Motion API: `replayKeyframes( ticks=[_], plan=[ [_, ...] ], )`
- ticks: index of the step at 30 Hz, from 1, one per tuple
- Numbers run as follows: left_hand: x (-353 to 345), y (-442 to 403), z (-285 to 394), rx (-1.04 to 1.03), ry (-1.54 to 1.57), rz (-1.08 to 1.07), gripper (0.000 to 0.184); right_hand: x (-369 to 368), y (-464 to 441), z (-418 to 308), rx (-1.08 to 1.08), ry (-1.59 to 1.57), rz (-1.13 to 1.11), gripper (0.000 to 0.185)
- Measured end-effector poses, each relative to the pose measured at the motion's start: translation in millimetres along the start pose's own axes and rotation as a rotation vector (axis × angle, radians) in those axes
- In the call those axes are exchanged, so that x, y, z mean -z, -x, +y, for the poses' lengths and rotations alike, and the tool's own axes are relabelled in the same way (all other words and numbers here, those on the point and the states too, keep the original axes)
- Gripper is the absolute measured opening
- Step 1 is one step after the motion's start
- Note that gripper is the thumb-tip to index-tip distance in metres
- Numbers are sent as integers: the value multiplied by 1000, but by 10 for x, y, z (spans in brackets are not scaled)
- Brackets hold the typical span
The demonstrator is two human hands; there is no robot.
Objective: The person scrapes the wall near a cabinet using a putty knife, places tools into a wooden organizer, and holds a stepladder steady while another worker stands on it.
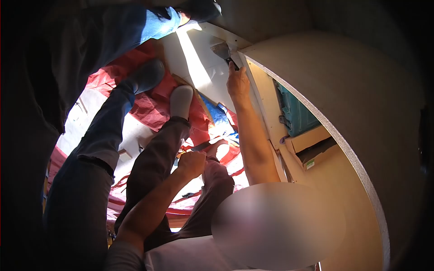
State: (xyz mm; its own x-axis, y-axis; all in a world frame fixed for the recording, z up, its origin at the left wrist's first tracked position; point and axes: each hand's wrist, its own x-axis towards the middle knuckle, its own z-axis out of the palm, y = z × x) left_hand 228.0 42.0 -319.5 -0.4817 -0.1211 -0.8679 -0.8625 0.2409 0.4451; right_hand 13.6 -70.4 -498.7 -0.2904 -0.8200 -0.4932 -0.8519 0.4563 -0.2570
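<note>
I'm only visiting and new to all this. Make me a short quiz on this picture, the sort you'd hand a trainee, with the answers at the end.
1. True or false: the right hand holds the scraper by its dark handle.

2. Pick one. What colour is the case towards the right of the view?
A) yellow
B) red
C) teal

3. Fill in the missing word: the crumpled sheeting to either side of the light grey shoe is mostly ____.

Key: 1. True. 2. C. 3. Red.
</note>
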Motion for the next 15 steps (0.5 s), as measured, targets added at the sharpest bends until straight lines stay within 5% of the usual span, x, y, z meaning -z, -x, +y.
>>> replayKeyframes(
  ticks=[3, 8, 15],
  plan=[
    [-36, -49, -6, -23, -54, 0, 31, 21, 190, -203, -103, -9, -116, 39],
    [20, -33, 68, -74, -67, -20, 39, 325, 49, -455, -3, 48, 106, 27],
    [90, -58, 84, 16, -27, -195, 41, 399, -316, -451, -56, 195, 61, 24]
  ],
)
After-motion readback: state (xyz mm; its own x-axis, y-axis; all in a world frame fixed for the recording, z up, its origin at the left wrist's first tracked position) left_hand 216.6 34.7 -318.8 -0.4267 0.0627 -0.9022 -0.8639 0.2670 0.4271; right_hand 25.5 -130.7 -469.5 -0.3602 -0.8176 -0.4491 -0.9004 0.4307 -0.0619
